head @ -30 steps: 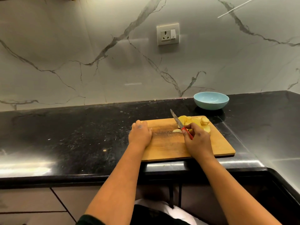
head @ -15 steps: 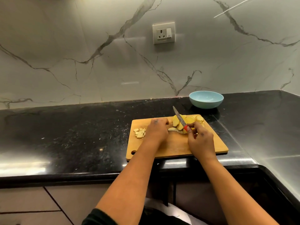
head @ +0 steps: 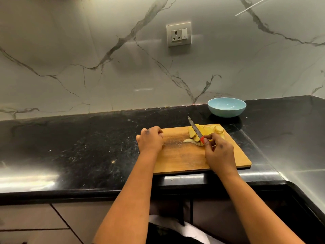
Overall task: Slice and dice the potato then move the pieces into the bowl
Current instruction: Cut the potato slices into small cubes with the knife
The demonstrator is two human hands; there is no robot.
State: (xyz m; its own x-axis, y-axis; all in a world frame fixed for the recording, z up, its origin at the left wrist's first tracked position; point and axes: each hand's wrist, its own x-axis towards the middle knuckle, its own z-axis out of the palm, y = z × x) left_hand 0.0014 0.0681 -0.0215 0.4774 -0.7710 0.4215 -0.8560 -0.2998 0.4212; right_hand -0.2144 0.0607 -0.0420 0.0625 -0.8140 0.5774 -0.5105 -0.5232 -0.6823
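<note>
Potato slices [head: 205, 132] lie heaped just beyond the right hand [head: 219, 152], which grips a knife [head: 195, 128], while the curled left hand [head: 150, 139] rests at the cutting board's [head: 184, 155] left end, holding nothing visible, bowl [head: 226, 107] farther back.

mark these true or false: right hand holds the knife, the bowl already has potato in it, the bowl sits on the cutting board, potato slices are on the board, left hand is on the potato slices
1. The right hand holds the knife. True: it grips the red handle, blade pointing away over the slices.
2. The bowl already has potato in it. False: its visible inside shows no pieces.
3. The bowl sits on the cutting board. False: it stands on the black counter beyond the board's far right corner.
4. Potato slices are on the board. True: they lie piled at its far right end.
5. The left hand is on the potato slices. False: it rests curled at the board's left end, apart from them.
</note>
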